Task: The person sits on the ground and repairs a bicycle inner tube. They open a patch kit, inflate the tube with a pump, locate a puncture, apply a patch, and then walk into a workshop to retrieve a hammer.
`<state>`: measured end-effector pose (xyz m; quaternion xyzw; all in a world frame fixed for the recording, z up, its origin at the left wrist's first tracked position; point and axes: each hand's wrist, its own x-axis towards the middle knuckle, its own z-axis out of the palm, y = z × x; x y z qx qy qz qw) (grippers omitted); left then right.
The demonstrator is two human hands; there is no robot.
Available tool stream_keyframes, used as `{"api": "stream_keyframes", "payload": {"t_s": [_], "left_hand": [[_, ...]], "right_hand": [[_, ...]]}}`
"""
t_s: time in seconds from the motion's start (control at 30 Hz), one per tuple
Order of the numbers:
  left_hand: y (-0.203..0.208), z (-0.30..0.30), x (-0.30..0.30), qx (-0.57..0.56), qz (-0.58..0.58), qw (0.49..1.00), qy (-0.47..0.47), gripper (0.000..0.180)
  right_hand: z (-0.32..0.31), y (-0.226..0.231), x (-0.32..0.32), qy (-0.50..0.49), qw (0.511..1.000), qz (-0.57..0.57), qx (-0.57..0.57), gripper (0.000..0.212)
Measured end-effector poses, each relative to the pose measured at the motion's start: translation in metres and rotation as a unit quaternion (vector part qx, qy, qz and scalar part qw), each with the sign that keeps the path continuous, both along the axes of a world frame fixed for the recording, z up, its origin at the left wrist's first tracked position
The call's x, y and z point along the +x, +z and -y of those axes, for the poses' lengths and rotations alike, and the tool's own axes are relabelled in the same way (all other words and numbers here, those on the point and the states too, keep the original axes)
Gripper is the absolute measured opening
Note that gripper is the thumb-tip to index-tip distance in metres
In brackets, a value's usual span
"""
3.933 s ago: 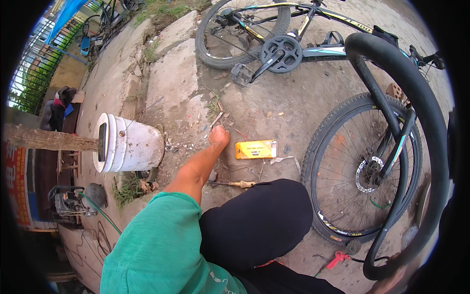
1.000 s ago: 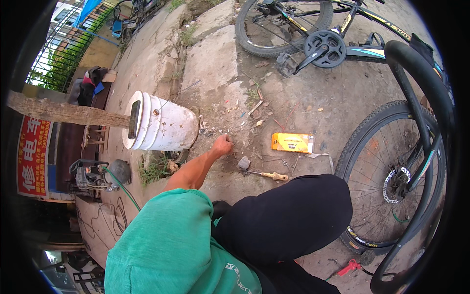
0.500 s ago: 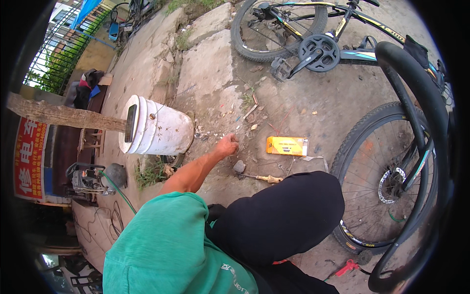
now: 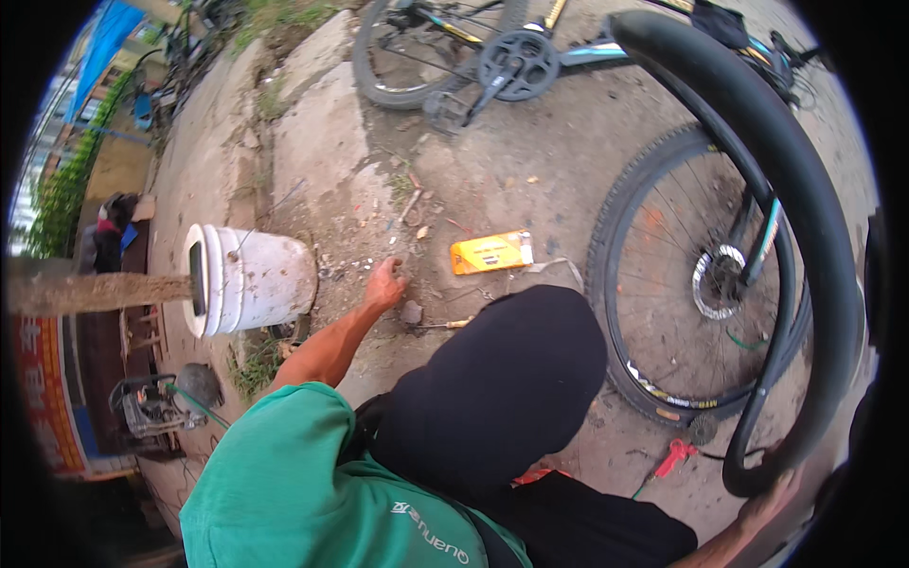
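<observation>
An inflated black inner tube (image 4: 819, 218) stands in a big loop at the right, in front of the bicycle wheel (image 4: 615, 237). My right hand (image 4: 778, 497) grips its lower end, with most of the fingers behind the tube. Out over the dirt, my left hand (image 4: 386, 284) has its fingers loosely bent and apart, and I see nothing in it. Close by it lie a grey stone (image 4: 411, 312), a pale-handled tool (image 4: 458, 324) partly hidden by my knee, and a yellow box (image 4: 492, 253).
A white bucket (image 4: 270, 284) with a wooden post (image 4: 104, 292) behind it stands left. The bicycle (image 4: 519, 64) lies at the far side, and a red trigger-shaped air tool (image 4: 675, 457) lies near the wheel. A compressor-like machine (image 4: 147, 405) sits farther left.
My view has shifted to the right, so the scene sits further left. My right hand on the tube has come into clearer sight. My left hand's fingers look looser.
</observation>
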<state>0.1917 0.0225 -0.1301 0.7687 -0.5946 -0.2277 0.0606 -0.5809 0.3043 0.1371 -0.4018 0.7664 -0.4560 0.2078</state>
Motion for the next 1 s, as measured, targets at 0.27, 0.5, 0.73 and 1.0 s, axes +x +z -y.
{"api": "stream_keyframes", "payload": {"t_s": [0.27, 0.5, 0.73, 1.0], "left_hand": [[0.036, -0.014, -0.156, 0.139, -0.136, 0.945, -0.263, 0.034], [0.015, -0.021, -0.24, 0.201, -0.175, 0.852, -0.451, 0.029], [0.008, -0.036, -0.275, 0.113, -0.112, 0.809, -0.566, 0.019], [-0.012, -0.044, -0.259, 0.101, -0.073, 0.796, -0.592, 0.025]], "right_hand": [[0.04, 0.021, 0.037, -0.003, 1.0, 0.026, -0.006, 0.085], [0.042, 0.025, 0.049, -0.012, 1.0, 0.008, 0.015, 0.09], [0.041, 0.027, 0.05, -0.004, 1.0, 0.007, 0.025, 0.092], [0.044, 0.029, 0.052, 0.011, 0.999, 0.005, 0.032, 0.092]]}}
